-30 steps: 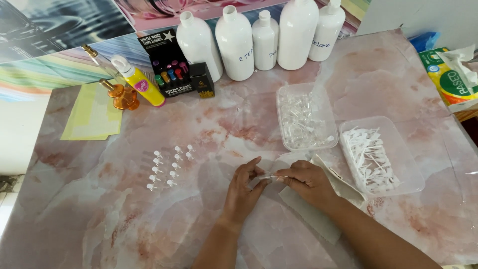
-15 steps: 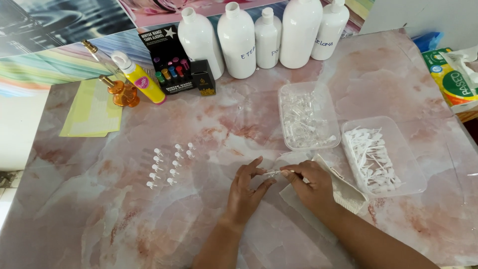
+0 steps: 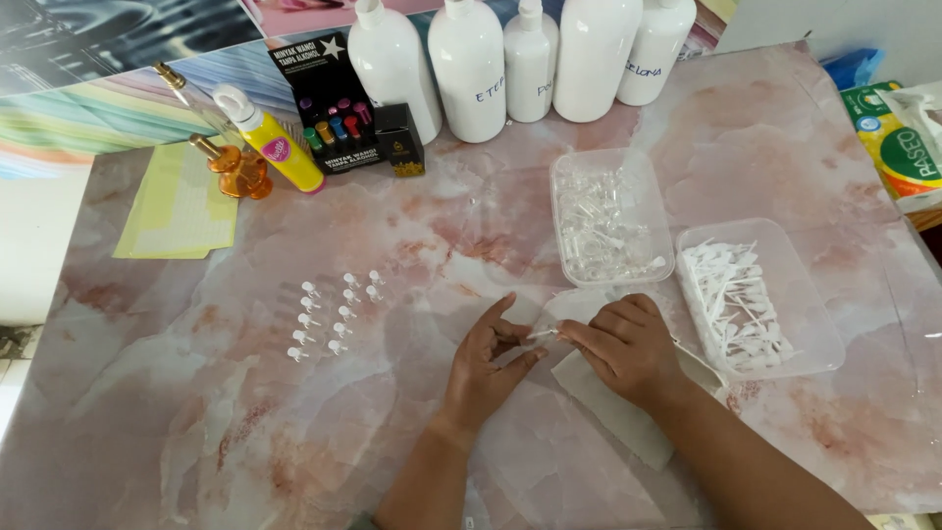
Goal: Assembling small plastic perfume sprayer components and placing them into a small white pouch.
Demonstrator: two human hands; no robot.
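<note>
Both hands, left hand (image 3: 488, 365) and right hand (image 3: 628, 348), pinch a small white piece (image 3: 543, 334) between them.

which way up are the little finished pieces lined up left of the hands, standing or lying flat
Lying flat, it seems: the small white-capped pieces rest on their sides in rows on the marble table, apart from the left hand. They are too small to be sure.

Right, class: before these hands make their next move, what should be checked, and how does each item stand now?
1. Both hands meet on one small white piece: ok.
2. Left hand grips it firmly: cannot tell.
3. Right hand rests over the white paper sheet: ok.
4. Tray of clear parts within reach: ok.
5. Tray of white parts stocked: ok.
6. Finished small pieces standing in rows, apart from the hands: ok.
</note>
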